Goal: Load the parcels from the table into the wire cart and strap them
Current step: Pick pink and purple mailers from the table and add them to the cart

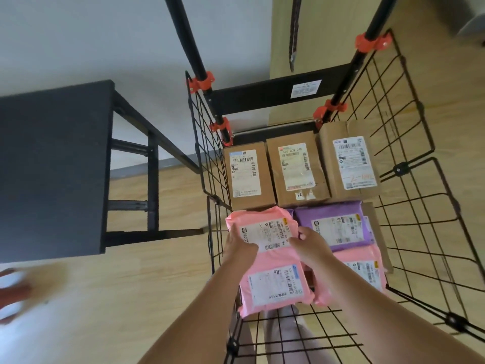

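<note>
I look down into a black wire cart (409, 179). Three cardboard boxes (296, 169) with white labels stand side by side at its far end. Nearer lie soft mailers: a pink mailer (265, 227) at the left, a purple mailer (338, 224) to its right, and two more pink mailers (275, 287) closest to me. My left hand (240, 249) grips the near left edge of the upper pink mailer. Its right edge is held by my right hand (311, 244). The black table (52, 166) stands at the left with a bare top.
The cart's two black handle poles with red clamps (200, 81) rise at the far end. A dark strap (294, 38) hangs on the wall behind. Wooden floor lies all around. A blurred foot in a red sandal (13, 292) shows at the left edge.
</note>
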`<state>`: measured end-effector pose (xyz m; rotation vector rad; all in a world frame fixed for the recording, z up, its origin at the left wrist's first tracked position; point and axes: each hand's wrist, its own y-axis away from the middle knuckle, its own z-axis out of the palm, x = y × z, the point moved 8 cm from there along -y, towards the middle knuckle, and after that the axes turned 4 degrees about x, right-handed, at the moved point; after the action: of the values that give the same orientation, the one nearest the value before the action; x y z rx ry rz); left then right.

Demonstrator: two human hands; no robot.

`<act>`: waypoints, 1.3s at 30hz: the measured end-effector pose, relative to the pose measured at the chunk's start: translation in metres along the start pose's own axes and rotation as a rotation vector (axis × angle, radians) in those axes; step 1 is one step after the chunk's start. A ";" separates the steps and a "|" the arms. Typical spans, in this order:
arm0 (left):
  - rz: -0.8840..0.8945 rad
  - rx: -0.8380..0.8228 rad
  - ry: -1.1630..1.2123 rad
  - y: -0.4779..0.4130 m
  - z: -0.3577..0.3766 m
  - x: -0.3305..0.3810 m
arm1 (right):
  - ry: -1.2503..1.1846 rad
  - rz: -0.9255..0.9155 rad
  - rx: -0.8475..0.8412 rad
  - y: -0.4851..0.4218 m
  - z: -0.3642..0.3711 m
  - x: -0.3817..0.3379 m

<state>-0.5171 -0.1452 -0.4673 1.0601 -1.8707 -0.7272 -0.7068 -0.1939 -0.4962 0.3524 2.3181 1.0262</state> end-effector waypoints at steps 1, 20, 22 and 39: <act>0.011 -0.021 -0.018 0.005 0.000 0.003 | -0.002 -0.009 0.013 0.003 -0.003 -0.002; 0.540 0.134 -0.292 0.118 -0.132 0.034 | 0.475 -0.461 0.339 0.151 -0.030 -0.164; 0.513 0.156 -0.364 0.124 -0.157 0.004 | 0.547 -0.533 0.352 0.172 -0.012 -0.184; 0.193 0.329 -0.429 0.142 -0.333 -0.304 | 1.026 -0.803 -0.064 0.317 0.269 -0.285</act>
<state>-0.1934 0.1629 -0.3138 0.9532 -2.4888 -0.5761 -0.3145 0.0499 -0.2932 -1.3257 2.7843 0.9241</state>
